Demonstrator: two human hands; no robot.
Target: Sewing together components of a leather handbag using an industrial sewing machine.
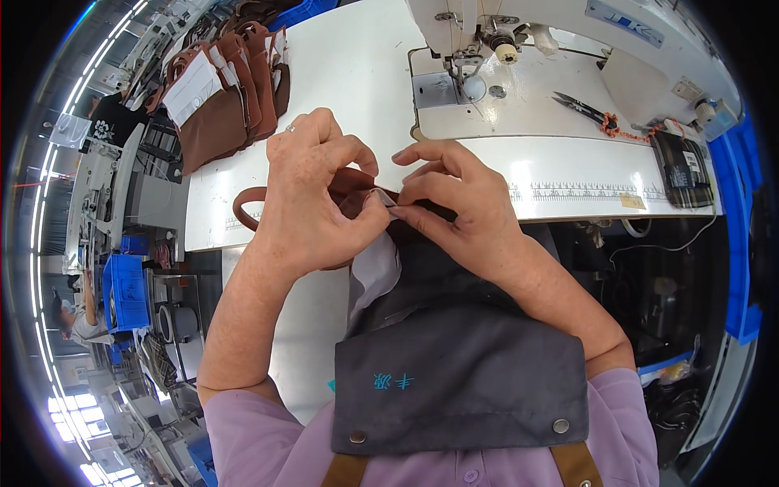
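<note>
Above the table's near edge, both hands are close together on a brown bag piece (pixel 354 178) with a pale lining (pixel 377 272) hanging below it. My left hand (pixel 307 213) has its thumb pressed against the light fabric, its fingers curled over the top. A pinch between thumb and fingers of my right hand (pixel 464 199) grips the same edge from the other side. A brown strap loop (pixel 245 209) sticks out left of my left hand. What lies between the fingertips is partly hidden.
A sewing machine (pixel 519 24) stands at the far right, its metal needle plate (pixel 436 91) set in the white table (pixel 357 77). Thread snips (pixel 578 107) and a folded plaid item (pixel 682 169) lie right. Brown bag pieces (pixel 215 126) are stacked far left. Blue bins (pixel 126 292) stand beyond.
</note>
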